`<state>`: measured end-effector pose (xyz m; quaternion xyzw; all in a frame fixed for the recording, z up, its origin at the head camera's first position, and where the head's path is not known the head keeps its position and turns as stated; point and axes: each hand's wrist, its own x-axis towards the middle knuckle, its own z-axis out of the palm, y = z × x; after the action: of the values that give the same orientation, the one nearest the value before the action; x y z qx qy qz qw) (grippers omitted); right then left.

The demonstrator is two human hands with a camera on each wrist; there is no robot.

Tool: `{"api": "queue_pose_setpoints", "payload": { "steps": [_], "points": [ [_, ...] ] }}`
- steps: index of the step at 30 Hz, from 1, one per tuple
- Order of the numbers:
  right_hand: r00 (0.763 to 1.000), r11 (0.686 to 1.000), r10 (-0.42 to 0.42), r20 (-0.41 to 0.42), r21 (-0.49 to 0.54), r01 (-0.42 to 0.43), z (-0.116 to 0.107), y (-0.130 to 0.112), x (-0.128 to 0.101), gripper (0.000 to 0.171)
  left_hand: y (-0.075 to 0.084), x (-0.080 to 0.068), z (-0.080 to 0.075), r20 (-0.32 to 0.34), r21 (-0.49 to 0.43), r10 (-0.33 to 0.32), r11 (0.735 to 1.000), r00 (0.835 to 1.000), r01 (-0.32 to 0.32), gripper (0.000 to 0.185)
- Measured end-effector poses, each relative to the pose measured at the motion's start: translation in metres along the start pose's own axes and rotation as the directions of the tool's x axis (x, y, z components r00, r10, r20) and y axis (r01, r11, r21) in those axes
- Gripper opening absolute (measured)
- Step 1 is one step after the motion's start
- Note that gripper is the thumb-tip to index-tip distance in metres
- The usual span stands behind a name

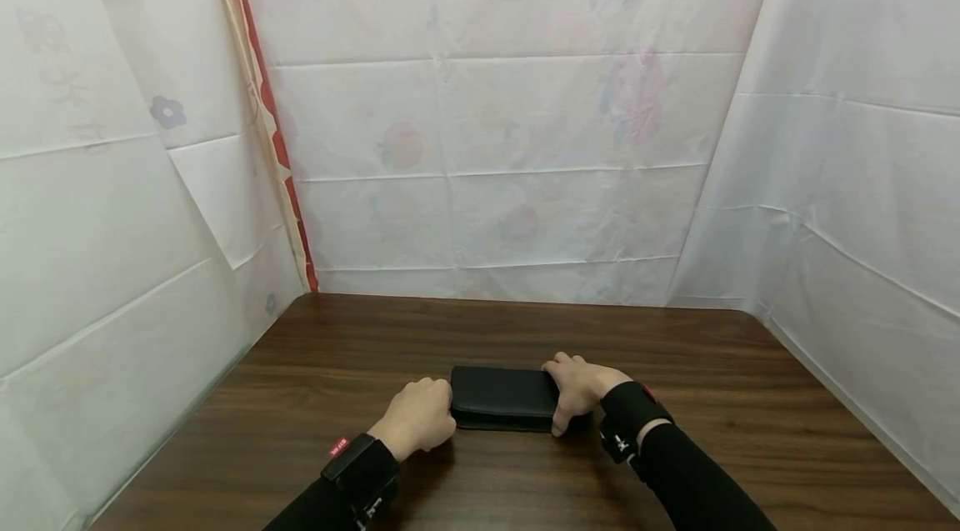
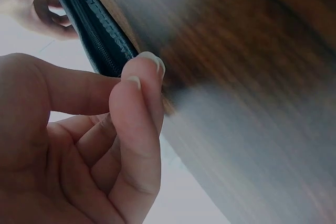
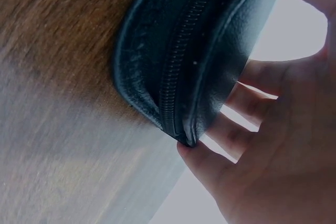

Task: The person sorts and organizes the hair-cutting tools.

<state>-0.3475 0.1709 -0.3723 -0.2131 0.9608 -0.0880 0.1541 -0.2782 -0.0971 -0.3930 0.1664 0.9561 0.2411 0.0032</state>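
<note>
A black leather-look zippered pouch [image 1: 501, 391] lies flat on the brown wooden table, its long side facing me. At the pouch's left end, my left hand [image 1: 420, 416] pinches with thumb and fingertips; what exactly sits between them, a corner or a zip pull, is hidden. My right hand [image 1: 581, 391] grips the right end, thumb on the near side and fingers spread over the top and far side. Along the near edge runs a zip [image 3: 176, 61], whose teeth look closed in the right wrist view. The left wrist view also shows the zip side of the pouch [image 2: 94, 30].
The wood-grain table [image 1: 360, 339] extends around the pouch on all sides. White sheets hang as walls at the back [image 1: 480, 214], left [image 1: 90, 281] and right [image 1: 847, 247]. A red and cream strip [image 1: 273, 131] runs down the back left corner.
</note>
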Motion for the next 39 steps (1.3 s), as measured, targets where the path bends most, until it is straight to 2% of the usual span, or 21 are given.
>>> {"api": "queue_pose_setpoints", "payload": {
  "steps": [5,12,30,39],
  "points": [
    [1.0,1.0,-0.002,-0.005,0.001,0.002,0.0004,-0.0002,-0.0005,0.091,0.0009,0.0004,-0.0011,0.001,0.009,-0.007,1.0,1.0,0.007,0.034],
    [1.0,1.0,-0.008,-0.005,0.001,0.008,0.0002,-0.0016,-0.0008,0.091,-0.0013,0.0006,-0.0005,0.011,0.0,-0.029,1.0,1.0,0.029,0.024],
    [1.0,1.0,0.003,-0.002,-0.008,-0.003,0.0007,0.0,-0.0015,0.091,-0.0056,0.0031,0.0021,0.023,-0.006,-0.019,1.0,1.0,0.019,0.032],
    [1.0,1.0,0.0,-0.005,-0.002,0.0,0.0005,-0.0002,-0.0008,0.091,-0.0061,0.0054,-0.0005,0.036,-0.035,-0.026,0.999,0.999,0.027,0.021]
  ]
}}
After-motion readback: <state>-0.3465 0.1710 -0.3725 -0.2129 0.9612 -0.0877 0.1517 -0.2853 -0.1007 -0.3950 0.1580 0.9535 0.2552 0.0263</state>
